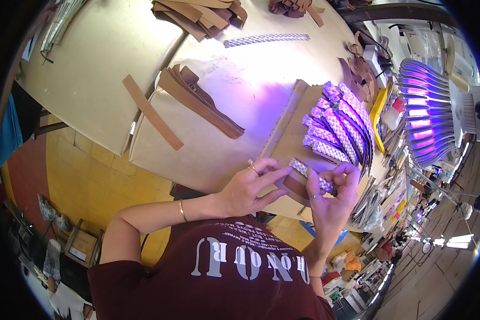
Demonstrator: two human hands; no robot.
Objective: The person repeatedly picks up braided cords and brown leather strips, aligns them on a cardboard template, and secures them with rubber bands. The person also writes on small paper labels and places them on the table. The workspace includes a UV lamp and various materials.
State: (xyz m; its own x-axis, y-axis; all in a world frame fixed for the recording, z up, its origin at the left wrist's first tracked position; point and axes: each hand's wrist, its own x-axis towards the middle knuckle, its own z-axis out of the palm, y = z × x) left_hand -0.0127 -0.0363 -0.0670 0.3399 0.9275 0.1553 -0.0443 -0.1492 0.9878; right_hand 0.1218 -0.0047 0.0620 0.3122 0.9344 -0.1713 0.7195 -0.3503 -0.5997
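In front of my chest, a white braided strip (298, 166) lies along a brown leather strip (295, 185). My left hand (253, 185) is closed at the strips' left end. Its index fingertip touches the braid, and its thumb rests by the brown leather. My right hand (332, 196) pinches the braid farther right, thumb and fingers covering part of it. Just beyond the right hand, a pile of braided strips (336, 125) lies on a brown board (290, 120), lit purple.
A finned lamp (424, 112) glows purple at the right. Brown leather strips (197, 101) lie stacked on the pale table (224, 154), with a single strip (153, 113) to their left. Another braided piece (266, 40) is at the far side. A yellow tool (378, 120) stands past the pile.
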